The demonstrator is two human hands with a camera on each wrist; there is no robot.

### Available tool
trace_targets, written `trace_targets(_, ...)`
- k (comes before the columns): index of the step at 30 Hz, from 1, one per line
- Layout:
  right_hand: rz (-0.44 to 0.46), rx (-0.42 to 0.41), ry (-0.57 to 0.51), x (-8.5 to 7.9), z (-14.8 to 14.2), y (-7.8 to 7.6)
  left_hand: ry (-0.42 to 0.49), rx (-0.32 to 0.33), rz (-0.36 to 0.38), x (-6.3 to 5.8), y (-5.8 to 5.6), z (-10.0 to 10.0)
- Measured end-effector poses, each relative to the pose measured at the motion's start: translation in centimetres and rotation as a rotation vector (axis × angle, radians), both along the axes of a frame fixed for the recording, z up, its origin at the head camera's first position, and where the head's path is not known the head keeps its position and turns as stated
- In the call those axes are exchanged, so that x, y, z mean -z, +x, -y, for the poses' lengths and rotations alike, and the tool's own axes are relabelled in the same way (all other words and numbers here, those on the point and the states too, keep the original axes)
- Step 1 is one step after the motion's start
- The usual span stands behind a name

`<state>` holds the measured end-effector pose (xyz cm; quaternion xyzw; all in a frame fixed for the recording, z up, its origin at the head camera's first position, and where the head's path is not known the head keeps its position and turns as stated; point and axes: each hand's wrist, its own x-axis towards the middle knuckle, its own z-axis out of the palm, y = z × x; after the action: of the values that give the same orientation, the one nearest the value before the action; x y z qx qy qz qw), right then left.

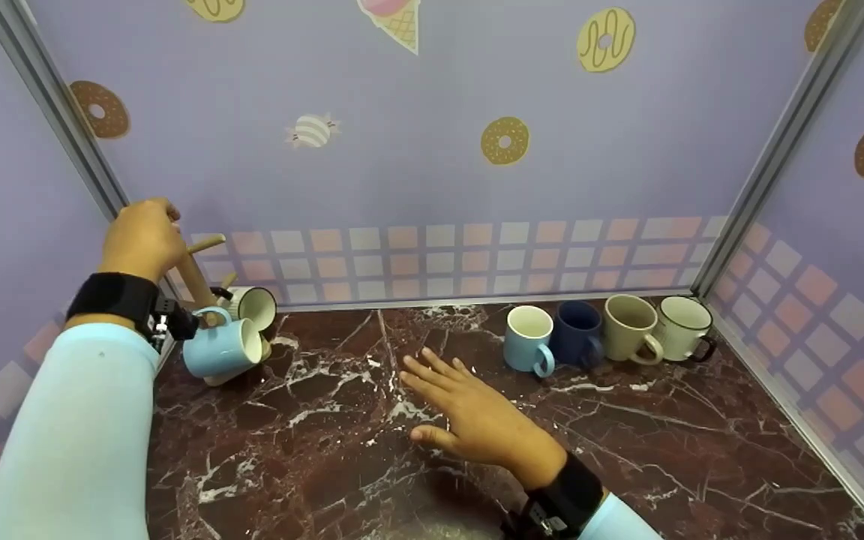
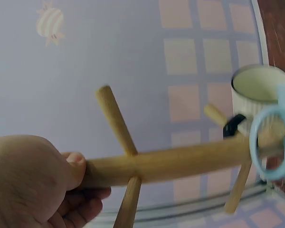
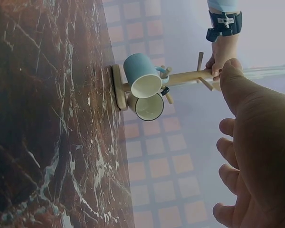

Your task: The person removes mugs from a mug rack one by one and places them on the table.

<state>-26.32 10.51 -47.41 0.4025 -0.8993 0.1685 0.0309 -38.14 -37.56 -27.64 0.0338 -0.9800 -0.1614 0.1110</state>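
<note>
My left hand point(image 1: 143, 238) grips the top of a wooden mug tree point(image 2: 180, 164) at the back left of the table. On its lower pegs hang a light blue mug point(image 1: 220, 349) and a white mug with a dark rim point(image 1: 258, 306). Bare upper pegs point(image 2: 115, 118) stick out just below the hand in the left wrist view. The stand's round base point(image 3: 118, 88) shows in the right wrist view. My right hand point(image 1: 473, 412) is over the middle of the table, fingers spread and holding nothing.
Along the back right stand a light blue mug point(image 1: 528, 341), a navy mug point(image 1: 577, 334), a beige mug point(image 1: 627, 330) and a white mug with a dark handle point(image 1: 683, 330). Purple patterned walls point(image 1: 432, 172) enclose the dark red marbled table point(image 1: 312, 435).
</note>
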Motion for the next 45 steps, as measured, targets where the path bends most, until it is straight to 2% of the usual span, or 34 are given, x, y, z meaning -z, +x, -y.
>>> trace_targets(2,0.01,0.001,-0.003,0.0,0.0,0.0,0.0,-0.015,-0.015,0.3,0.0,-0.3)
trace_targets(5,0.015,-0.001,-0.003,0.0,0.0,0.0,0.008,-0.045,-0.074,1.1,0.2,-0.9)
trace_targets(8,0.013,-0.003,0.002,0.1,0.1,-0.1,0.036,-0.053,-0.185,2.3,1.1,-1.9)
trace_targets(10,0.011,-0.002,0.006,0.1,0.1,-0.2,0.058,-0.034,-0.282,3.4,2.0,-2.6)
trace_targets(12,0.009,-0.003,0.007,0.0,0.1,-0.2,0.078,0.0,-0.413,5.0,3.1,-3.3)
trace_targets(15,0.005,-0.004,0.006,0.1,0.0,-0.1,0.102,0.036,-0.563,7.6,4.6,-3.9)
trace_targets(18,0.002,-0.008,0.007,0.2,0.0,-0.2,0.12,0.028,-0.623,10.5,6.0,-4.1)
trace_targets(20,0.002,-0.009,0.007,0.2,-0.1,-0.1,0.137,-0.005,-0.626,12.4,6.7,-4.1)
trace_targets(22,0.004,-0.008,0.008,0.2,-0.1,-0.1,0.168,-0.063,-0.592,14.2,7.4,-4.0)
trace_targets(24,0.006,-0.007,0.011,0.3,0.0,-0.1,0.207,-0.129,-0.524,15.9,7.8,-3.9)
trace_targets(27,0.008,-0.008,0.015,0.4,0.1,-0.1,0.247,-0.219,-0.384,18.0,8.2,-3.6)
trace_targets(30,0.008,-0.013,0.014,0.5,0.2,-0.1,0.244,-0.255,-0.277,19.6,8.2,-3.2)
trace_targets(32,0.005,-0.016,0.014,0.5,0.2,-0.1,0.241,-0.263,-0.243,20.6,8.1,-3.1)
trace_targets(35,-0.003,-0.02,0.019,0.6,0.3,-0.1,0.246,-0.268,-0.226,21.9,7.8,-3.0)
trace_targets(39,-0.005,-0.023,0.021,0.6,0.4,-0.1,0.304,-0.274,-0.236,23.2,7.4,-3.1)
trace_targets(45,0.011,-0.02,0.02,0.6,0.5,0.0,0.426,-0.304,-0.219,23.9,6.6,-3.5)
